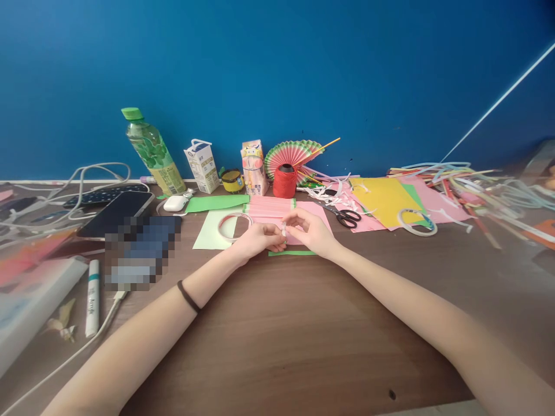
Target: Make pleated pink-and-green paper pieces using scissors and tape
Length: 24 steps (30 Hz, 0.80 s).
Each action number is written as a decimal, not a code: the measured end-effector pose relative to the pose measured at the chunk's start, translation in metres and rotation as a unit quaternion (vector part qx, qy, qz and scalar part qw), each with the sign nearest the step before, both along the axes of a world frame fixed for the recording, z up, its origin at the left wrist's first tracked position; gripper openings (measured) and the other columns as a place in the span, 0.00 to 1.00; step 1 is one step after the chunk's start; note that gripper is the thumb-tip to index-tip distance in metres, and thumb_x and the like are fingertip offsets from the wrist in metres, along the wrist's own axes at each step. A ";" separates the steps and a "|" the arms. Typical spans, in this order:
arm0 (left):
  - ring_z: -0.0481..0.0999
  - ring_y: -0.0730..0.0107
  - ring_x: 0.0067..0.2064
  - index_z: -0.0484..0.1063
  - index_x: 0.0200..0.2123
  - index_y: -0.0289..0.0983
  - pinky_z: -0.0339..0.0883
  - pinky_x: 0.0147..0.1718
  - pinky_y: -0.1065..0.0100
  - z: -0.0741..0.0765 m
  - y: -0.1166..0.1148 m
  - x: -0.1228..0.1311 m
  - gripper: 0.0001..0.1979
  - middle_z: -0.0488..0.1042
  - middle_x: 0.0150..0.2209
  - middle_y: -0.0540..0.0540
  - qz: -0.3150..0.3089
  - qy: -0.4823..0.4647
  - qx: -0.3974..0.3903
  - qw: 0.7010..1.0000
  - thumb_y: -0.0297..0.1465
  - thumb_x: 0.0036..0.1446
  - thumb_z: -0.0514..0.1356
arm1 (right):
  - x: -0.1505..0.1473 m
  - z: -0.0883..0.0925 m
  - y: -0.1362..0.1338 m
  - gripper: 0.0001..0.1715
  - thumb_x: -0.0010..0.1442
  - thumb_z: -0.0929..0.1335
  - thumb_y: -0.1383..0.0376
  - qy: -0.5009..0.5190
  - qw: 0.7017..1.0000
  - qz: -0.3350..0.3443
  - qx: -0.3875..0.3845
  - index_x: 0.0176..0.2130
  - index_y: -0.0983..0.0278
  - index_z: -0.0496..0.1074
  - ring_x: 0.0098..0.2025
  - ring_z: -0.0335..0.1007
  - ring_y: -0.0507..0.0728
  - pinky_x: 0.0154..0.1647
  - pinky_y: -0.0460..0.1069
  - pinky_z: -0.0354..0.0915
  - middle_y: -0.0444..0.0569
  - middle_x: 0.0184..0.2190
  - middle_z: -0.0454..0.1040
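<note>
A small white piece [284, 230] is pinched, over pink paper [321, 211], by the left hand [262, 237] and the right hand [313, 232]. Beyond, scissors [342, 216] are laid at right, and a red spool [284, 184] is set before a pleated fan [288, 153].

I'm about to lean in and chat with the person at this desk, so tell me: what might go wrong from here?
The fingertips of the left hand and right hand meet around a small white piece, which could easily slip. The tape roll lies right beside the left hand, so a sideways nudge might shift it. The white cable runs close to the left forearm and might get caught.
</note>
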<state>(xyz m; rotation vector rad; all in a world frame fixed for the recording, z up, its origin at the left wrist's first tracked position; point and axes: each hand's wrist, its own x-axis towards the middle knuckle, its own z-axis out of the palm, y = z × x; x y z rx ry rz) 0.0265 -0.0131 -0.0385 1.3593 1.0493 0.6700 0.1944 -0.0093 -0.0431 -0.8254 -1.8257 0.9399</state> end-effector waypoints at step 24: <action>0.72 0.75 0.27 0.67 0.26 0.33 0.66 0.32 0.68 -0.001 -0.001 -0.001 0.12 0.73 0.25 0.48 -0.029 0.010 0.022 0.999 0.37 0.48 0.61 | 0.002 -0.004 0.007 0.15 0.47 0.71 0.63 0.049 0.995 0.002 -0.089 0.32 0.63 0.61 0.28 0.68 0.50 0.33 0.48 0.66 0.41 0.25 0.67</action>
